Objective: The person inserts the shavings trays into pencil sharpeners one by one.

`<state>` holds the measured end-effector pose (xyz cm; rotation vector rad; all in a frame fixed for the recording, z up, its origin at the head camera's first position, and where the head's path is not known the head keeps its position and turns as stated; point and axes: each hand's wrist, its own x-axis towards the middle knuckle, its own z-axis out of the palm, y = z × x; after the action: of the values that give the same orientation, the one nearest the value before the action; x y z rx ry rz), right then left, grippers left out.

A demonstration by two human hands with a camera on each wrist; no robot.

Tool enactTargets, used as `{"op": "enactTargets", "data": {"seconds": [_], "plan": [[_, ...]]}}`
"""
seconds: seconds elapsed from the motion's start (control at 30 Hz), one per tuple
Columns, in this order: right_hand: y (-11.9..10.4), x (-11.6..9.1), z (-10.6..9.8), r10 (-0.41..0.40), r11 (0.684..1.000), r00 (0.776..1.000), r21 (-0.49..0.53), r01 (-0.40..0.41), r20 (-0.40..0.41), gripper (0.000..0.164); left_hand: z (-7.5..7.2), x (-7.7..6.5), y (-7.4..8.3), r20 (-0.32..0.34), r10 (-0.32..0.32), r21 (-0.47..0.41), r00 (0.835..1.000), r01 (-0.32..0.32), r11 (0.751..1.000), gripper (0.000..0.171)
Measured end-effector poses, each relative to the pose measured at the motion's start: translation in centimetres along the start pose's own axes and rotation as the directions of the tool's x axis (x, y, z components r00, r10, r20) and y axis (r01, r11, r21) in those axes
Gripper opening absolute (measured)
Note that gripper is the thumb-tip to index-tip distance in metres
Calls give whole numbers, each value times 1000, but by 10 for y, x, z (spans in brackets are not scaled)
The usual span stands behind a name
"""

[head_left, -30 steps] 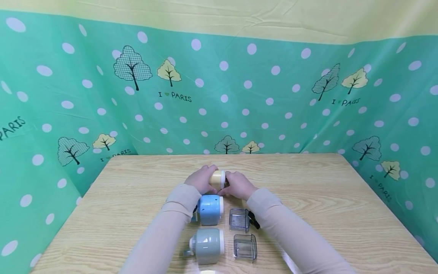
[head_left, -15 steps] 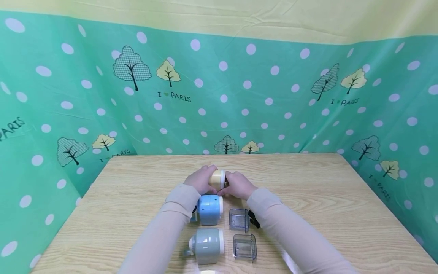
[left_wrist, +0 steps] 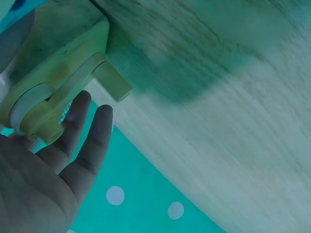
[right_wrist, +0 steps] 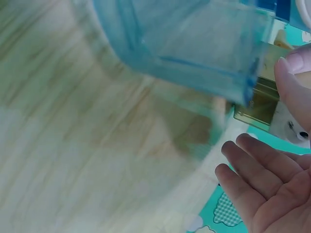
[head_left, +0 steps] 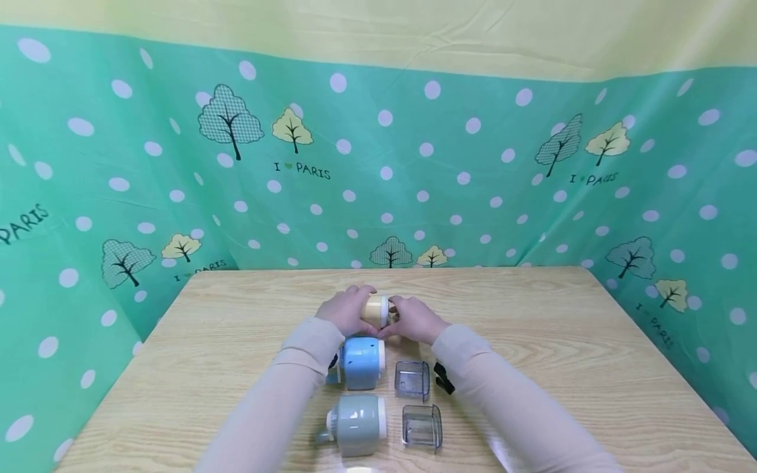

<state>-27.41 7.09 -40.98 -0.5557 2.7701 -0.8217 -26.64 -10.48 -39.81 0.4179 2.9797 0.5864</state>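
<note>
In the head view, my left hand (head_left: 345,311) grips the body of a yellow pencil sharpener (head_left: 374,311) that lies on its side. Its crank handle (left_wrist: 73,90) shows in the left wrist view, above two extended fingers. At the sharpener's white front, my right hand (head_left: 416,320) pinches a see-through shavings drawer (right_wrist: 257,108) between thumb and fingers, while its other fingers stay extended. Closer to me lie a blue pencil sharpener (head_left: 362,363) and a grey-green one (head_left: 359,425), both with cranks to the left.
Two loose see-through drawers (head_left: 412,380) (head_left: 422,427) lie right of the blue and grey-green sharpeners, below my right forearm. A wood-grain table (head_left: 236,341) carries everything. Green dotted cloth (head_left: 378,164) hangs behind and along both sides.
My right hand has shifted slightly right, away from the yellow sharpener's front. The left hand keeps its grip, and the head view has tilted a little.
</note>
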Motion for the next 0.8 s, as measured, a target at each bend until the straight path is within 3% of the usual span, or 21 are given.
{"op": "enactTargets", "data": {"seconds": [0.2,0.57,0.8], "plan": [[2,-6,-8,-2,1000,1000,5,2,-10,97,-9,-5,4,-15,22,12,1000,-22,1000,89],[-5,-22,-23,0,1000,1000,19,0,-18,93,-20,-12,6,-39,87,118,995,-82,990,82],[-4,-31,-27,-32,999,999,8,33,-35,88,-22,-18,6,-94,139,151,986,-124,981,75]]}}
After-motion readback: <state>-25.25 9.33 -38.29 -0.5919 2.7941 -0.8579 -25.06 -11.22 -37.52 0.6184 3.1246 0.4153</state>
